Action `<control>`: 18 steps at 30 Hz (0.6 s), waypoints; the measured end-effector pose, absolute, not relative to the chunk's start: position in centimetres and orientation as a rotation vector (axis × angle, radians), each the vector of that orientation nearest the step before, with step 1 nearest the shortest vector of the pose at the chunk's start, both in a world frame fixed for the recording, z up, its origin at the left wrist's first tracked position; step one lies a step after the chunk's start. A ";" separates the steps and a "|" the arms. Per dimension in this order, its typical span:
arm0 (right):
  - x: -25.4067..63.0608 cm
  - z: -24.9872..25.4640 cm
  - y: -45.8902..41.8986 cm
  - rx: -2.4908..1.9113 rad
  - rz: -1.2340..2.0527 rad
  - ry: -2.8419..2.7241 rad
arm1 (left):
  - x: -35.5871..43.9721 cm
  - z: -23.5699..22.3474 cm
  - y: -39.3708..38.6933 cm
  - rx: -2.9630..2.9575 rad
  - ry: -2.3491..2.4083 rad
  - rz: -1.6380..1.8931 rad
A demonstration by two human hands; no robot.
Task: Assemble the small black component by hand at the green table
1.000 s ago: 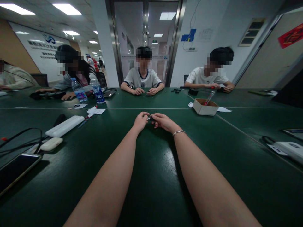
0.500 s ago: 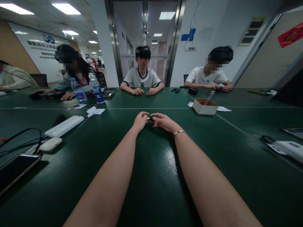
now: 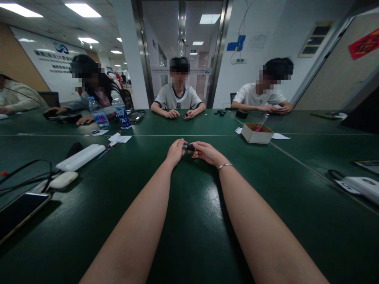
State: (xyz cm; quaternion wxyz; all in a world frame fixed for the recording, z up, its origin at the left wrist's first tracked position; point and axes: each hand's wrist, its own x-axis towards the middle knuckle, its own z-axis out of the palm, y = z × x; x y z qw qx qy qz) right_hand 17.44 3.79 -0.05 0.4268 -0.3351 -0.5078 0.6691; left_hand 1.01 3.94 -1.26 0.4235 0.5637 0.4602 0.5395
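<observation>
Over the green table (image 3: pixel 192 221), both my hands meet at a small black cylinder (image 3: pixel 189 147) with a silvery section at its left end. My left hand (image 3: pixel 176 152) is closed, its fingertips pinching the silvery end. From the other side, my right hand (image 3: pixel 206 152) has its thumb and fingers closed on the black end. Fingers cover both ends of the cylinder, and it is too small for me to tell its kind. A silver bracelet (image 3: pixel 225 166) circles my right wrist.
To the left lie a long white case (image 3: pixel 80 157), a small white case (image 3: pixel 63 180), cables and a phone (image 3: pixel 22 213). Two water bottles (image 3: pixel 121 112) stand farther off. A small open box (image 3: pixel 257 137) sits at right. Several people (image 3: pixel 178 96) sit around the table.
More of the cylinder's black part shows between my hands, and less of the silvery section. My left fingers have shifted slightly; my right hand has barely moved.
</observation>
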 end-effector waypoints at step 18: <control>17.7 0.1 3.7 -0.784 1.690 -1.225 | 0.9 -1.5 4.1 1.491 1.225 1.288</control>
